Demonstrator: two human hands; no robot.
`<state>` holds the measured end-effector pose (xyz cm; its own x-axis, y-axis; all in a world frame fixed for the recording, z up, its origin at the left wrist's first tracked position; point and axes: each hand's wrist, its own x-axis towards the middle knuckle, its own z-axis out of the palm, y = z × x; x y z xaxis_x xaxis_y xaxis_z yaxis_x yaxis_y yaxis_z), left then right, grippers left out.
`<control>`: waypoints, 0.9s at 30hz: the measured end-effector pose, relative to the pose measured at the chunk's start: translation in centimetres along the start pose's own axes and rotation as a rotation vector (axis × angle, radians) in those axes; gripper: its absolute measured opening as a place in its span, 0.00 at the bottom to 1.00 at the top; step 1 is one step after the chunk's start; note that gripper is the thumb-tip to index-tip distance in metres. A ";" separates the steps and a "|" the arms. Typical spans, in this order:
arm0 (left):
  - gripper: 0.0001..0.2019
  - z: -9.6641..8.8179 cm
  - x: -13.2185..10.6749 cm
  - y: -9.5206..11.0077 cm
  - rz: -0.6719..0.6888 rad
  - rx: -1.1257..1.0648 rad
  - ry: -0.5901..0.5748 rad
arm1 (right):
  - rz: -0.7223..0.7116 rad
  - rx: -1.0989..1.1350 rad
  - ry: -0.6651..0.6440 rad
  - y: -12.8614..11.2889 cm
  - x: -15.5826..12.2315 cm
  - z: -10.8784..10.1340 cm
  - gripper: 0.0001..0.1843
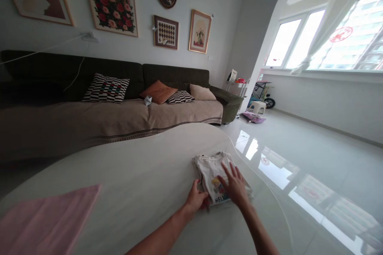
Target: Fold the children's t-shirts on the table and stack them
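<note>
A small stack of folded T-shirts (209, 165) lies on the white table, its top one white with a cartoon print and dark lettering. My left hand (196, 199) grips the stack's left edge, thumb near the print and other fingers partly hidden. Across the right part of the top shirt rests my right hand (235, 187), fingers spread and slightly blurred. It covers some of the print and the end of the lettering.
The table (134, 175) has a curved edge, with glossy floor tiles (299, 175) beyond its right side. A pink cloth (48, 223) lies at the near left. Behind stands a dark green sofa (176, 72) with a beige cover and several cushions.
</note>
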<state>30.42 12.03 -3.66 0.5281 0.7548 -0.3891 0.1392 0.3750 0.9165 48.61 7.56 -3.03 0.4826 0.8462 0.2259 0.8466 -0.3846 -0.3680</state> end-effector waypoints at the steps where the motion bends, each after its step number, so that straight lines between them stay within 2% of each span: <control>1: 0.31 -1.0 -0.7 -0.3 0.000 0.015 -0.009 | -0.052 -0.058 -0.058 -0.9 -0.6 0.7 0.29; 4: 0.28 -5.5 -3.2 -1.2 0.038 0.129 -0.013 | -0.090 -0.166 -0.249 -2.4 -1.6 1.8 0.28; 5: 0.26 -7.6 -4.2 -1.4 0.079 0.216 0.018 | -0.080 -0.176 -0.284 -2.5 -1.6 1.8 0.28; 7: 0.23 -12.4 -6.3 -1.5 0.185 0.426 0.152 | -0.065 -0.192 -0.313 -2.7 -1.8 1.6 0.28; 9: 0.17 -17.8 -8.9 -1.3 0.267 0.605 0.327 | -0.056 -0.193 -0.272 -2.9 -2.6 1.8 0.28; 12: 0.13 -25.6 -13.2 -1.4 0.285 0.709 0.588 | -0.067 -0.097 -0.113 -3.6 -6.0 3.3 0.29; 14: 0.14 -29.6 -15.8 -2.2 0.257 0.773 0.752 | -0.106 0.020 -0.009 -4.3 -9.3 4.7 0.32; 16: 0.15 -32.0 -17.9 -3.4 0.220 0.833 0.867 | -0.135 0.125 0.029 -5.2 -12.6 5.7 0.35; 18: 0.15 -32.7 -19.1 -4.7 0.204 0.916 0.929 | -0.139 0.197 0.010 -6.7 -15.5 6.0 0.35; 21: 0.16 -31.1 -19.9 -5.7 0.215 1.115 0.913 | -0.164 0.268 -0.028 -10.0 -18.5 5.5 0.31; 24: 0.16 -26.9 -20.8 -5.7 0.251 1.218 0.725 | -0.286 0.331 -0.042 -14.4 -20.3 4.9 0.25; 27: 0.15 -22.1 -22.3 -5.5 0.272 1.150 0.409 | -0.404 0.317 -0.081 -18.6 -21.5 4.9 0.22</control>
<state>-0.63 4.98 -2.10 0.3846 0.9230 0.0144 0.8256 -0.3509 0.4419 21.40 -1.65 -5.41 0.1022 0.9346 0.3407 0.8459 0.0985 -0.5241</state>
